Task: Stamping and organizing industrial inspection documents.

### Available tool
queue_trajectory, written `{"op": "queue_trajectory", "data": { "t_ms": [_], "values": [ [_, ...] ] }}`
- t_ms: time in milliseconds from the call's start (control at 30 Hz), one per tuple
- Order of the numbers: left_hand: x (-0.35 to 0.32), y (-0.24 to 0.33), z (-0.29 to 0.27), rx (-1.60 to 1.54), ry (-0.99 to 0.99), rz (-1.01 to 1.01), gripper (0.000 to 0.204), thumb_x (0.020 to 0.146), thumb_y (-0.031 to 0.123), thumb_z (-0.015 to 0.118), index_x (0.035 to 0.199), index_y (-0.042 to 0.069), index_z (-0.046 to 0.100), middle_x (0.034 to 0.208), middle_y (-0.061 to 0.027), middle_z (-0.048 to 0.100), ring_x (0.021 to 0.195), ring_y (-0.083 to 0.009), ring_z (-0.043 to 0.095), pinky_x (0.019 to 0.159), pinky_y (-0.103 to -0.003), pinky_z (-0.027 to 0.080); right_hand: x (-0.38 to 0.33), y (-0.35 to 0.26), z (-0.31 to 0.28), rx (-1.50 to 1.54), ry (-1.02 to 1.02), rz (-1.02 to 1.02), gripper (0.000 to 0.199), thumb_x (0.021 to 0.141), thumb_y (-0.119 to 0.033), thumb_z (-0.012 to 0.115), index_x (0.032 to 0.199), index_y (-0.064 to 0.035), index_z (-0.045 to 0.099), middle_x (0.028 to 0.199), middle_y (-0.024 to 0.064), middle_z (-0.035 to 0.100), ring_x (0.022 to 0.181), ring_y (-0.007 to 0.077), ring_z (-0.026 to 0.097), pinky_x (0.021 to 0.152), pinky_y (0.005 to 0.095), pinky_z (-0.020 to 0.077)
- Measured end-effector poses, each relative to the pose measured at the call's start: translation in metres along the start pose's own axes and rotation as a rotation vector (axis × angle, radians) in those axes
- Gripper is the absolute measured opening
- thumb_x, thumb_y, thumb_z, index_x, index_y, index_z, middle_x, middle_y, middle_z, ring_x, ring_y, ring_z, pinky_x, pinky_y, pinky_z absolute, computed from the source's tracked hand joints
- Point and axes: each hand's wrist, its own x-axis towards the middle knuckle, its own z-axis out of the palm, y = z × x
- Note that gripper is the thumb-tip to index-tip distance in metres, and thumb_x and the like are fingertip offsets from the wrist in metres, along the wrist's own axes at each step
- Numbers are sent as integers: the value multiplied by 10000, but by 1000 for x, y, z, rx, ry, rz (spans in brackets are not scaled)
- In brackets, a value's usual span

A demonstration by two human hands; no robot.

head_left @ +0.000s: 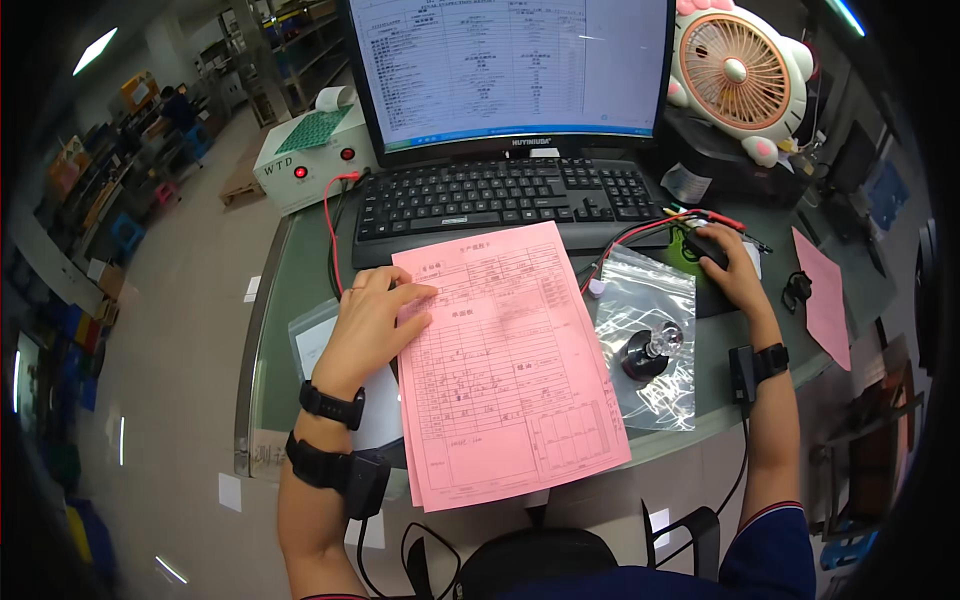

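A small stack of pink printed forms with handwritten entries lies in front of the keyboard, its lower end jutting past the table edge. My left hand grips the left margin, with thumb and forefinger on top; the other fingers are partly hidden. Over on the right, my right hand is curved around a black computer mouse. Between the forms and that hand lies a clear zip bag. On the bag sits a round black object with a clear knob. Above, the monitor displays a table-like document.
A black keyboard sits below the monitor. Left of it stands a white box with red lights and a red cable. Thin test leads cross near the mouse. At right are a pink fan and another pink sheet.
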Motion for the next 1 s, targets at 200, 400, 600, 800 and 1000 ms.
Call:
{"op": "queue_trajectory", "data": {
  "t_ms": [200, 400, 600, 800, 1000],
  "values": [
    [-5, 5, -3, 3, -11, -16, 357, 810, 249, 718, 1153, 149, 706, 1187, -79, 560, 1186, -284, 458, 1019, -414, 337, -5, 0, -3, -1, -7, -11, 470, 794, -55, 677, 1254, -81, 586, 1313, 140, 546, 1287, 314, 479, 1098, 380, 342],
    [-4, 6, -5, 10, -36, -18, 393, 799, 303, 739, 1159, 147, 705, 1210, -88, 550, 1204, -286, 446, 1027, -419, 324, -6, 0, -3, 9, -7, 2, 473, 795, -55, 678, 1258, -84, 585, 1311, 134, 549, 1284, 309, 480, 1097, 378, 342],
    [-1, 3, -6, 23, -48, -31, 460, 772, 359, 764, 1177, 149, 702, 1218, -89, 549, 1206, -290, 444, 1025, -417, 325, 2, 1, 1, 0, 2, -17, 484, 780, -40, 674, 1254, -78, 582, 1303, 134, 551, 1269, 314, 488, 1093, 380, 345],
    [7, 7, -4, -2, 6, 40, 406, 767, 297, 767, 1136, 139, 705, 1213, -94, 551, 1190, -304, 461, 1020, -422, 352, 2, 6, -9, -21, 34, -67, 483, 736, -24, 658, 1213, -50, 588, 1267, 149, 558, 1253, 331, 496, 1092, 395, 354],
    [-10, 1, -3, 10, 49, 41, 382, 752, 293, 769, 1101, 148, 715, 1199, -103, 546, 1200, -319, 447, 1019, -450, 349, -2, -5, -1, -29, 21, -26, 431, 730, -107, 675, 1159, -121, 630, 1267, 153, 566, 1234, 330, 520, 1058, 398, 405]
  ]
}}
